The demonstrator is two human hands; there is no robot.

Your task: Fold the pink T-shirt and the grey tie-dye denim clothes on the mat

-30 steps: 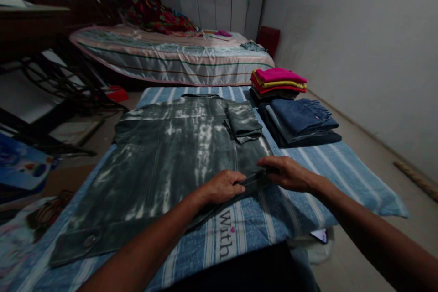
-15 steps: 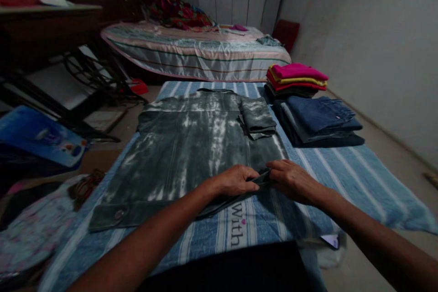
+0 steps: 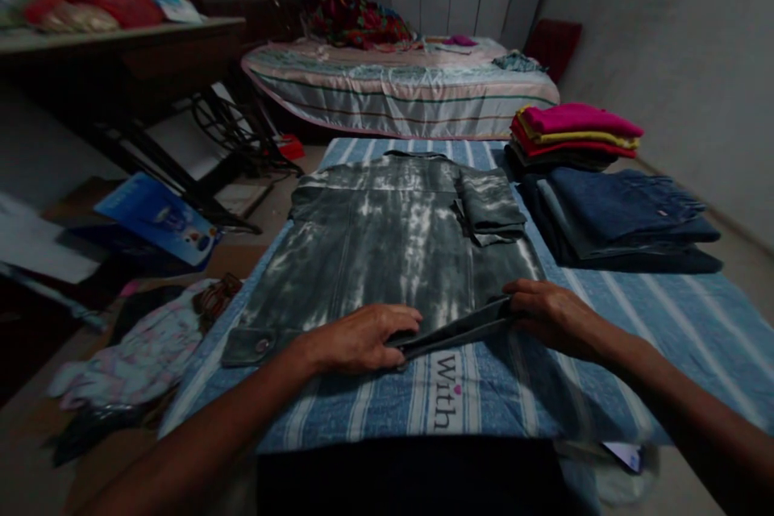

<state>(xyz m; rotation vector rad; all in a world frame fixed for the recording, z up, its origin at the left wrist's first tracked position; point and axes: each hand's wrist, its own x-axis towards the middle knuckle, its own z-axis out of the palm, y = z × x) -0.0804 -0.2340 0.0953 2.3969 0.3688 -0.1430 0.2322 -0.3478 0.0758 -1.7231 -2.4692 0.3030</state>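
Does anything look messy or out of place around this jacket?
Yes, at the left: a pale cloth lies crumpled, unlike the folded denim on the right, and the blue box beyond the cloth looks tilted. The jacket shows no obvious damage.

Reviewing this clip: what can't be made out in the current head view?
All in the head view:
Jacket underside: hidden by its own upper side.
Part of the hem: covered by the left hand.
Right hand grip: partly hidden by its own fingers.
Blue box small print: too small, blurred.
Right forearm: cut off by the right edge.
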